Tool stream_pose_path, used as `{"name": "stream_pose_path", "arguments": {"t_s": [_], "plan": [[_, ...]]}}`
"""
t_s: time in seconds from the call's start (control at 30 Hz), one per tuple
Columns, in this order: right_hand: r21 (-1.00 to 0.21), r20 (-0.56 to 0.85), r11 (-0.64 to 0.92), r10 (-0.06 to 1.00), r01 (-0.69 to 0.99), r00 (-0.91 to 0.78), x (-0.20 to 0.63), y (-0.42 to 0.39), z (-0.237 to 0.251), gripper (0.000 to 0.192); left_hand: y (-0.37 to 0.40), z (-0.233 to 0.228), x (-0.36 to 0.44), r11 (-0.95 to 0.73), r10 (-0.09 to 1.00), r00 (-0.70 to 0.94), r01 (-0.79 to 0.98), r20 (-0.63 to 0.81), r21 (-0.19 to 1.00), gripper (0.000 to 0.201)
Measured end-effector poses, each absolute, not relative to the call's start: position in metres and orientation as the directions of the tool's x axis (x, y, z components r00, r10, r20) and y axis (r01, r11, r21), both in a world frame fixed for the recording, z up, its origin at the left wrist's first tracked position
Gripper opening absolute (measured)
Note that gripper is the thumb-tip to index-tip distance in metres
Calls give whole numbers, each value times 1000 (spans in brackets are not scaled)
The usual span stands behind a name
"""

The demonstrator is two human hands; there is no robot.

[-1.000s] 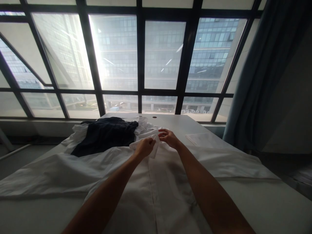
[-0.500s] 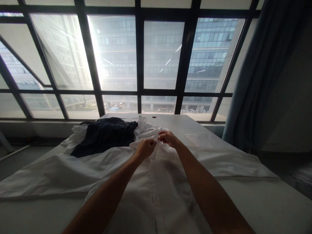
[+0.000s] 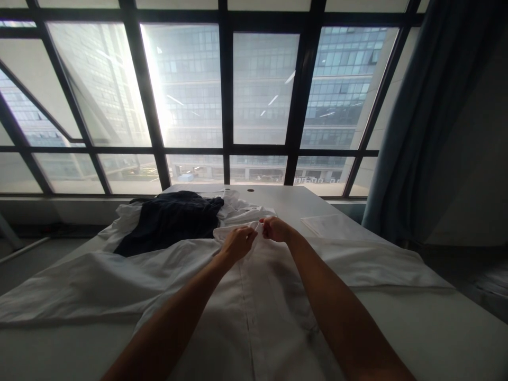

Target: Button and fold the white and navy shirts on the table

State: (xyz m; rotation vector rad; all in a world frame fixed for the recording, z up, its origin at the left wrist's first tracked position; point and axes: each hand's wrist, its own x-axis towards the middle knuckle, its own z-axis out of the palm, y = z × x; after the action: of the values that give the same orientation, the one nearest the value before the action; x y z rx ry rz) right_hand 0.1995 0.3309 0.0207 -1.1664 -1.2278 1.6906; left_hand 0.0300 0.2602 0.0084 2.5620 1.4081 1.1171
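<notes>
Before a wide window (image 3: 265, 90), on a white table (image 3: 428, 317), a white shirt (image 3: 222, 312) lies spread — sleeves (image 3: 91, 280) out left and right, front edges together down the middle, fastening too dim to tell. Its far-end collar (image 3: 223, 232) is not yet flat: your left hand (image 3: 239, 241) and right hand (image 3: 275, 229) pinch it, fingers curled, forearms (image 3: 178, 312) angled inward.

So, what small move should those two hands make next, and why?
Perhaps ease the right hand toward the left hand: the left seems to pinch the white shirt at its collar end, while the right's curled fingers sit close beside, though whether they grip it too is unclear.
</notes>
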Motion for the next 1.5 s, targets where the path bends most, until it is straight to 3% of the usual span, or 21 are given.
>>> {"name": "stream_pose_path", "arguments": {"t_s": [0.1,0.3,0.43,0.5,0.6,0.7,0.8,0.87,0.97,1.03,1.2,1.27,1.37,1.5], "plan": [[-952,-242,-289,913,-101,-329,201,329,23,21,258,8,32,-606,737,364,728,569,320,28],[-968,-214,-246,917,-56,-337,205,330,19,24,255,10,34,-600,744,377,739,551,306,26],[-984,-169,-158,974,86,-151,202,332,17,26,254,10,34,-599,740,375,745,559,292,24],[-979,-63,-49,996,197,-63,200,333,21,19,255,8,35,-594,739,364,750,567,293,23],[-877,153,203,977,435,-146,199,331,32,20,256,6,36,-600,731,355,742,583,300,22],[-727,157,341,928,596,-339,198,329,39,28,263,15,23,-663,703,442,690,557,289,17],[-647,218,378,924,662,-315,198,330,35,23,277,30,-11,-643,716,438,716,544,271,22],[-652,300,383,923,654,-241,197,335,27,20,290,34,-41,-571,765,354,759,539,312,38],[-723,349,375,923,581,-163,202,345,10,31,308,21,-78,-512,854,341,682,393,522,62],[-806,307,347,938,479,-162,209,350,-2,46,317,5,-91,-440,896,341,607,284,661,68],[-954,195,279,851,106,-487,232,348,-26,57,321,-25,-99,-266,937,322,403,136,876,78],[-958,184,272,830,94,-527,234,345,-32,55,322,-29,-100,-248,929,347,336,125,909,78],[-943,170,285,853,169,-493,230,346,-34,47,328,-31,-101,-271,944,283,374,169,887,64],[-825,171,353,900,441,-401,223,358,-28,31,346,-26,-98,-360,933,202,523,298,773,49]]}}
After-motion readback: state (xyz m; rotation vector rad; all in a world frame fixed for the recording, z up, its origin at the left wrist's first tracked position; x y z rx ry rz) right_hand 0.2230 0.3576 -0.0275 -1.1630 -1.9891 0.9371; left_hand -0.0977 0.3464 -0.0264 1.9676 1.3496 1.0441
